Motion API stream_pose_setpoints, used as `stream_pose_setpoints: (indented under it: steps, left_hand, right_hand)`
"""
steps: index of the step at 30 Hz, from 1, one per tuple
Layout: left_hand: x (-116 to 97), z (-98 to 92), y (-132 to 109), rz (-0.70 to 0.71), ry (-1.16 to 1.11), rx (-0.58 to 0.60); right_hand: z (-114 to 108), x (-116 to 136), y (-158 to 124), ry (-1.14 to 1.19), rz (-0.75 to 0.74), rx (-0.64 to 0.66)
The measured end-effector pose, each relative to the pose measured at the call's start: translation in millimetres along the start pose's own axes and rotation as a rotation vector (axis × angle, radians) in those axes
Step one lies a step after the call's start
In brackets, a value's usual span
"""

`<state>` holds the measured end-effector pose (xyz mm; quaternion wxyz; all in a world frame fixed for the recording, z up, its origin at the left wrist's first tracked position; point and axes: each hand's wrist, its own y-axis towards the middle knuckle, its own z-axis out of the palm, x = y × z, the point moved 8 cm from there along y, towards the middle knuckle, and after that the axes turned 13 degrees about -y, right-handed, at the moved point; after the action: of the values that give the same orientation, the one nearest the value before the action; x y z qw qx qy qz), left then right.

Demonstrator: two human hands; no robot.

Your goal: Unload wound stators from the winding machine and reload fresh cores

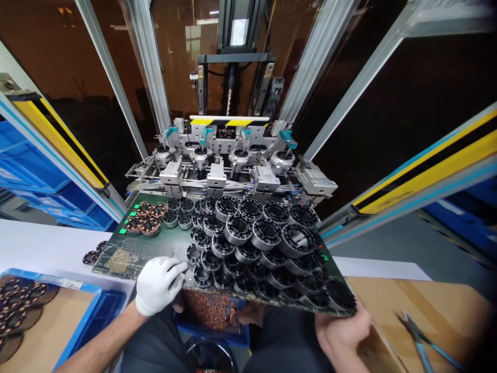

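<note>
My left hand (161, 285), in a white glove, rests on the near edge of a green board (155, 248). Its fingers are slightly bent and apart, just left of the grey ring-shaped motor stator cores (202, 274); nothing shows in them. At the board's near right corner, my bare right hand (344, 329) grips the edge from below, its fingers partly hidden. Stator cores with black slotted liners (266, 233) cover the right of the board, some stacked in layers. Several copper-wound stators (149, 225) lie at its far left.
Behind the board stands a machine with metal clamping fixtures (217, 176) and a yellow-black bar (229, 122). Yellow-black posts (62, 140) flank it. A blue tray (83, 324) with wound stators is at left. Pliers (417, 336) lie on cardboard at right; a blue bin (243, 336) sits below.
</note>
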<state>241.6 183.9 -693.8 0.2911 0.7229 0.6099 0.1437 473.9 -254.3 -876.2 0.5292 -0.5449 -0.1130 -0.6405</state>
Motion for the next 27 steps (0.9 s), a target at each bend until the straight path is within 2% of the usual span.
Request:
stream_pose_setpoints:
  steps: [8, 18, 27]
  left_hand:
    - [-0.3, -0.6, 0.2, 0.0, -0.005, 0.003]
    - [1.5, 1.0, -1.5, 0.0, 0.0, 0.018]
    - [-0.3, 0.2, -1.3, 0.012, -0.008, -0.001]
  right_hand:
    - [2.2, 1.4, -1.7, 0.013, -0.055, 0.012]
    - [-1.0, -0.3, -1.3, 0.039, -0.039, -0.026]
    - [-4.2, -4.4, 4.6, 0.019, 0.01, 0.043]
